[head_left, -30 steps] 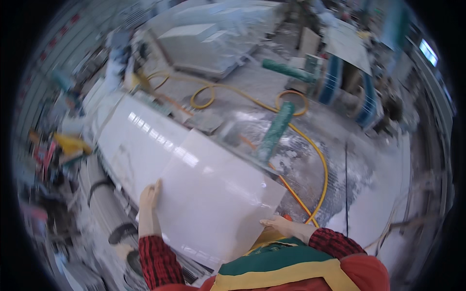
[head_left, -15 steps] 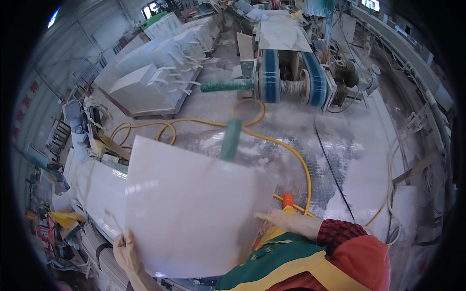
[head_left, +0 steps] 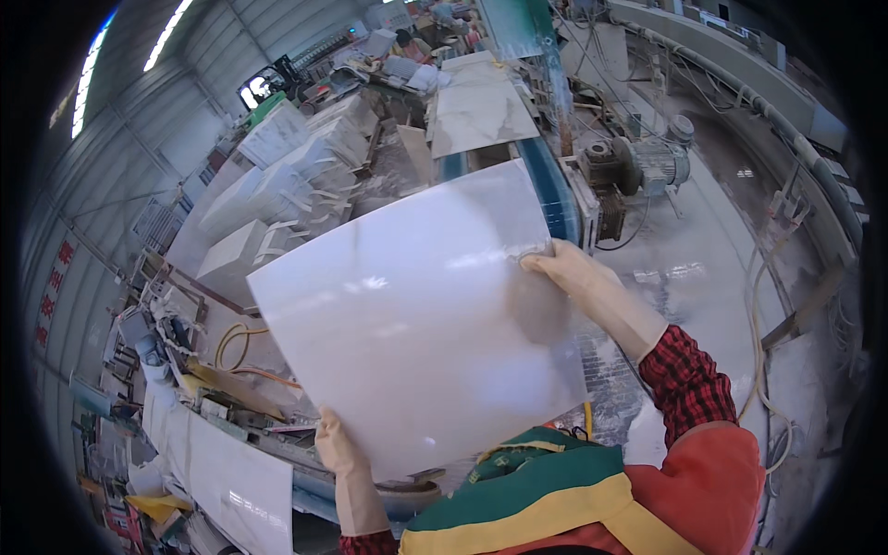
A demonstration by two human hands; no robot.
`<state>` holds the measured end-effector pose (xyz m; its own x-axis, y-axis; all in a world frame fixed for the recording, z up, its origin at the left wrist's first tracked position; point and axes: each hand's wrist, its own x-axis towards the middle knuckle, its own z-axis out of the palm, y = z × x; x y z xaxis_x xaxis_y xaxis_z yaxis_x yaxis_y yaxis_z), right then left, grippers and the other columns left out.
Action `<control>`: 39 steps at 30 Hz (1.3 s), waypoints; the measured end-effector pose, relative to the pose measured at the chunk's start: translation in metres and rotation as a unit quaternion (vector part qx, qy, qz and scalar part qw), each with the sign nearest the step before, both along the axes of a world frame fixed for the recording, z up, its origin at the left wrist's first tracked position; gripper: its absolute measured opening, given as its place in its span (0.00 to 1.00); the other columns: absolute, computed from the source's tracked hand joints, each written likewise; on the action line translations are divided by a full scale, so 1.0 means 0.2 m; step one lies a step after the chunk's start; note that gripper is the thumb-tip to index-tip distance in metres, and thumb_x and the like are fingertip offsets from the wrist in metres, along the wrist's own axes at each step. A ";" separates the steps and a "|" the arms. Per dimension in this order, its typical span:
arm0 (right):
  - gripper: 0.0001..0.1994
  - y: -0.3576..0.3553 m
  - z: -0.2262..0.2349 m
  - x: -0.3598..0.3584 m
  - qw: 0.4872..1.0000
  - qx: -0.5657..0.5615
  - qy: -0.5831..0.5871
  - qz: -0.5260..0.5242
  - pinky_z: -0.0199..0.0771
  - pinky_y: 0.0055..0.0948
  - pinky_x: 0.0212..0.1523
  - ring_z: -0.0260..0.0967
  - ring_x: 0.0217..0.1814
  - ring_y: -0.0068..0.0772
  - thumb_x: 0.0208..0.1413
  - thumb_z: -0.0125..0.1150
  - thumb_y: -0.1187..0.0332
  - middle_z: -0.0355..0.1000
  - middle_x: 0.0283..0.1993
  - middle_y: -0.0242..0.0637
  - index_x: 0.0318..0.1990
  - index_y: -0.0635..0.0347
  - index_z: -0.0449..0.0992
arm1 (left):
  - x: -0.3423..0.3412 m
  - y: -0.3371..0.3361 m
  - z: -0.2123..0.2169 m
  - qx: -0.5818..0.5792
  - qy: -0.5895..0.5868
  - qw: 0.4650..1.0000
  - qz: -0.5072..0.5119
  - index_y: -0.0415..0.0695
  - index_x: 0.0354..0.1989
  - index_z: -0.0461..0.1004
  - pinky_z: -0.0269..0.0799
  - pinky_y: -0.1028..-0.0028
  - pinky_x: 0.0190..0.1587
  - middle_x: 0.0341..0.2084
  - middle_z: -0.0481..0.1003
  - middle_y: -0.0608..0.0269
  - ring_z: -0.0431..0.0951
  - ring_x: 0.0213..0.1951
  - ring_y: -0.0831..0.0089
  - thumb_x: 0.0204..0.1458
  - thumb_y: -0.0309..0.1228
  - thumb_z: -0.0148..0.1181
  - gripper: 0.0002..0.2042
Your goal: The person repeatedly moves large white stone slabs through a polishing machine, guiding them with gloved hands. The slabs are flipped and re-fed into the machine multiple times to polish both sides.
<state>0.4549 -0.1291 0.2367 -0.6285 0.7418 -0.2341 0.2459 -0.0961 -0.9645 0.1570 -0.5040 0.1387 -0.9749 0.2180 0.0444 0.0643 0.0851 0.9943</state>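
While the tile is off every surface, status as follows:

tile: large glossy white square tile (head_left: 416, 333), lifted clear and tilted up in front of the chest, face toward the camera; faint grey veining, no chip or crack that I can make out.
left hand: gloved left hand (head_left: 340, 453) clamps the tile's lower edge near its bottom-left corner, thumb on the face, fingers hidden behind.
right hand: gloved right hand (head_left: 575, 273) grips the upper right edge, fingers wrapped over the rim; red plaid sleeve (head_left: 684, 379) behind it.
done so far: pickup looks complete; the tile is carried by both hands only, resting on nothing.
left to do: set-down, as I judge it; the tile is not yet over any support.
ahead: conveyor line (head_left: 555, 185) with a marbled slab (head_left: 476, 111) on it, motor (head_left: 647, 166) just right of it.
left side: stacks of boxed tiles (head_left: 277, 185), a yellow hose (head_left: 236, 342), another white tile (head_left: 227, 481) lying flat low left.
floor: wet, dusty concrete (head_left: 712, 268) on the right.
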 end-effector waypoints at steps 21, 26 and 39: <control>0.22 1.45 -1.11 -0.16 0.956 -0.090 -0.132 -0.247 0.84 0.34 0.49 0.84 0.46 0.34 0.74 0.64 0.53 0.86 0.50 0.39 0.59 0.65 0.82 | -0.69 1.90 -0.67 -0.391 0.001 0.885 -0.253 0.41 0.65 0.81 0.72 0.55 0.64 0.55 0.85 0.44 0.83 0.57 0.47 0.74 0.62 0.40 0.36; 0.22 1.68 -1.20 -0.24 0.932 -0.143 -0.147 -0.298 0.84 0.34 0.47 0.84 0.45 0.34 0.75 0.62 0.53 0.86 0.50 0.39 0.58 0.66 0.83 | -0.79 2.17 -0.57 -0.423 -0.075 0.857 -0.283 0.42 0.67 0.80 0.71 0.55 0.65 0.56 0.84 0.43 0.82 0.60 0.46 0.72 0.63 0.42 0.37; 0.29 1.59 -1.10 -0.06 0.916 -0.315 -0.089 -0.233 0.82 0.34 0.61 0.83 0.59 0.34 0.73 0.66 0.47 0.83 0.62 0.36 0.68 0.62 0.79 | -0.85 2.56 -0.36 -0.442 -0.108 0.844 -0.283 0.44 0.63 0.82 0.72 0.54 0.65 0.57 0.85 0.47 0.81 0.62 0.45 0.71 0.58 0.44 0.32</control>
<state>0.4437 0.1899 0.0160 -0.1879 0.6023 -0.7758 0.1844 -0.7542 -0.6302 -0.0132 0.0087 0.0671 -0.6674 0.5069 -0.5455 0.1690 0.8165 0.5520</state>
